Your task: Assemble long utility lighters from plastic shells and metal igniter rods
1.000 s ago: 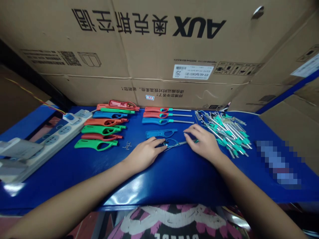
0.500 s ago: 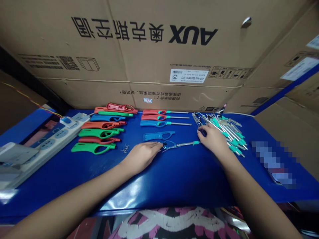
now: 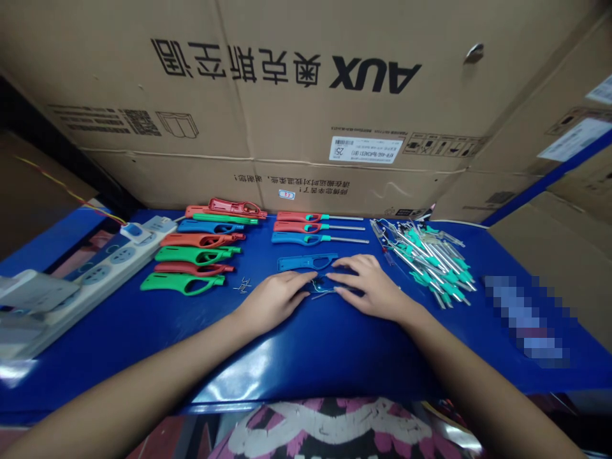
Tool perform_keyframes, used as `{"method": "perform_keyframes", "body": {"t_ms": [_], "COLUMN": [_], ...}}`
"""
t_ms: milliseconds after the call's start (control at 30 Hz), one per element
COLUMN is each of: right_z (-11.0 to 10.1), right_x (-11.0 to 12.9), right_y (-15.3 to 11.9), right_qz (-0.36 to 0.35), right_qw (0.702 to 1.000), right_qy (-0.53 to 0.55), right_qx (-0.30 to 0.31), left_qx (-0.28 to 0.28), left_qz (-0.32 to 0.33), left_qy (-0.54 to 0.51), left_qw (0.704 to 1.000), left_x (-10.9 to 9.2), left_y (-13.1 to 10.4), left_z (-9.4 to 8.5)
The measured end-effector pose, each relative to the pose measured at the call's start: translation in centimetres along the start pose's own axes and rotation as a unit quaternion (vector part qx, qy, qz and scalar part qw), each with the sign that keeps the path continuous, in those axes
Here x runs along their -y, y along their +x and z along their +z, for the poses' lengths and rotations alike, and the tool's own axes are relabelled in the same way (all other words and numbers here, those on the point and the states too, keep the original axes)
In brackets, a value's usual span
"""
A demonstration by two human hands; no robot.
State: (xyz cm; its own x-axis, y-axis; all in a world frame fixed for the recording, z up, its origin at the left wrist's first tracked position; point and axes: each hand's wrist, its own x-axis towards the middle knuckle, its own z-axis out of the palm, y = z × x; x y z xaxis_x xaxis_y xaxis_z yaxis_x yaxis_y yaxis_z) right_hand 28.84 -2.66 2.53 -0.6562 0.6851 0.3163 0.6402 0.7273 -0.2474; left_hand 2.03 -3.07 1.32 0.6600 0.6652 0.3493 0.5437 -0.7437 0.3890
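Observation:
Near the middle of the blue table, my left hand [image 3: 270, 301] grips the blue lighter half [image 3: 318, 282], its fingers closed at the left end. My right hand [image 3: 370, 287] is at the other side of the same piece, thumb and fingers bent around its inner parts and thin wires. Much of the piece and its metal tube is hidden under my hands. Just behind them lies another blue casing half [image 3: 306, 262]. Farther back are two red lighters and a blue lighter [image 3: 299, 238] with metal tubes.
Green, red, orange and blue casings [image 3: 184, 282] lie at the left beside a power strip [image 3: 102, 274]. Small screws [image 3: 243, 286] are near my left hand. Metal tubes with teal parts [image 3: 435, 261] are heaped at the right. A cardboard box [image 3: 287, 127] stands behind.
My right hand has moved left from the edge of the tube heap to the lighter half by my left hand. It now covers the metal tube. The view has shifted slightly.

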Motion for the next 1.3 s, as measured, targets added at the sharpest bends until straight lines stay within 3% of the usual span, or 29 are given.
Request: {"method": "perform_keyframes", "body": {"t_ms": [733,1200,1300], "right_z": [0.19,0.3,0.1], "right_x": [0.96,0.99,0.66], "right_y": [0.2,0.19,0.26], "right_qz": [-0.044,-0.057,-0.021], "right_qw": [0.998,0.997,0.999], "right_qy": [-0.033,-0.041,-0.045], "right_qx": [0.044,0.038,0.008], "left_qx": [0.012,0.02,0.018], "left_qz": [-0.005,0.004,0.005], "left_qy": [-0.026,-0.011,-0.008], "left_qw": [1.0,1.0,1.0], "left_x": [-0.06,-0.13,-0.25], "left_y": [-0.06,-0.02,0.0], "left_z": [0.28,0.13,-0.03]}}
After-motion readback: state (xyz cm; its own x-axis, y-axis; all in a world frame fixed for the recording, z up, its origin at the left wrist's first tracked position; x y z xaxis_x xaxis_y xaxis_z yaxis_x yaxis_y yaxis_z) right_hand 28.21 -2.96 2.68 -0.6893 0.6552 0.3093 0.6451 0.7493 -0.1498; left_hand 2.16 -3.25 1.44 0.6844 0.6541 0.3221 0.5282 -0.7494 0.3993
